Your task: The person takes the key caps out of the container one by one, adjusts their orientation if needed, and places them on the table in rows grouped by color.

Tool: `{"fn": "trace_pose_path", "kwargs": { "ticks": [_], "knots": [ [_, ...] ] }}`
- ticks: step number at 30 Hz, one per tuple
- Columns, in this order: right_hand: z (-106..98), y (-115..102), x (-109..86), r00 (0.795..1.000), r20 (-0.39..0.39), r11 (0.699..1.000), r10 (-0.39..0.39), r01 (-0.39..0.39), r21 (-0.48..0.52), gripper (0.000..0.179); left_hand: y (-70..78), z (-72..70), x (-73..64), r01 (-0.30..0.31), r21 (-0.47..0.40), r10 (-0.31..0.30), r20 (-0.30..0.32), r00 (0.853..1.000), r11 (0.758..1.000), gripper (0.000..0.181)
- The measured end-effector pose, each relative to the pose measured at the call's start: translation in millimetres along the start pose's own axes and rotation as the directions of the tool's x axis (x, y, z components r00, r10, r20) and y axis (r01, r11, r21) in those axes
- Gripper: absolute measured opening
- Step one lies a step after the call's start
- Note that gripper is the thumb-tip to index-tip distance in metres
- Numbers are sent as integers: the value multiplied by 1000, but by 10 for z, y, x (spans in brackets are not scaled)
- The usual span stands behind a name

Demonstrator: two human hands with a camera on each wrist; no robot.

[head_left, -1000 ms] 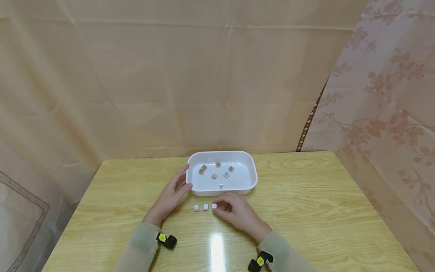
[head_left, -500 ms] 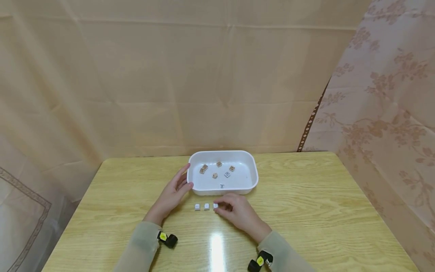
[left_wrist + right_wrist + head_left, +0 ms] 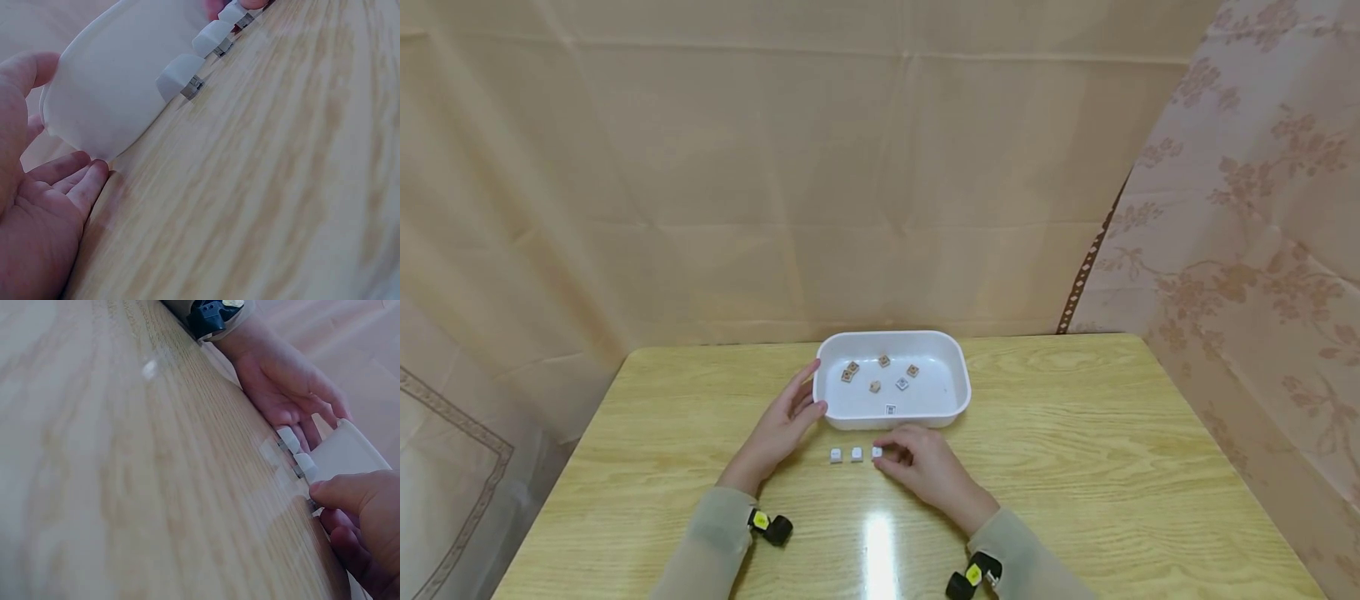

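Observation:
Three white keycaps with grey undersides stand in a row on the table before a white plastic tray. In the head view, my right hand (image 3: 925,467) pinches the rightmost keycap (image 3: 877,452) between thumb and fingers, at table level. The middle keycap (image 3: 857,455) and the left keycap (image 3: 836,456) sit untouched beside it. My left hand (image 3: 782,429) holds the left end of the tray (image 3: 962,392), its thumb at the front corner of the rim. In the right wrist view, the right thumb (image 3: 344,490) partly hides the pinched keycap.
Inside the tray lie several small brown pieces, including one (image 3: 912,371) at the right, and a white-grey piece (image 3: 902,384). A small printed label (image 3: 891,410) marks its front wall. The wooden table (image 3: 1075,467) extends to both sides, with a beige curtain (image 3: 850,208) behind.

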State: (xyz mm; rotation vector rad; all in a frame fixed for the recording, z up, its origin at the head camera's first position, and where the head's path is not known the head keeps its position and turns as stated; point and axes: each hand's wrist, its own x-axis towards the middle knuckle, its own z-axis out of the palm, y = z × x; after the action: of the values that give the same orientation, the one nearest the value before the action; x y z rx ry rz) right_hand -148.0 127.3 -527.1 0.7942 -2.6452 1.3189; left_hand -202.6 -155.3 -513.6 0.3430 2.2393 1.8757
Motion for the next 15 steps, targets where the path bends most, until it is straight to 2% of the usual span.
{"fn": "trace_pose_path", "kwargs": {
  "ticks": [15],
  "knots": [
    [-6, -17, -3, 1000, -5, 1000, 13, -13, 21, 25, -37, -3, 18, 17, 4, -17, -1, 1000, 1000, 70]
  ]
}}
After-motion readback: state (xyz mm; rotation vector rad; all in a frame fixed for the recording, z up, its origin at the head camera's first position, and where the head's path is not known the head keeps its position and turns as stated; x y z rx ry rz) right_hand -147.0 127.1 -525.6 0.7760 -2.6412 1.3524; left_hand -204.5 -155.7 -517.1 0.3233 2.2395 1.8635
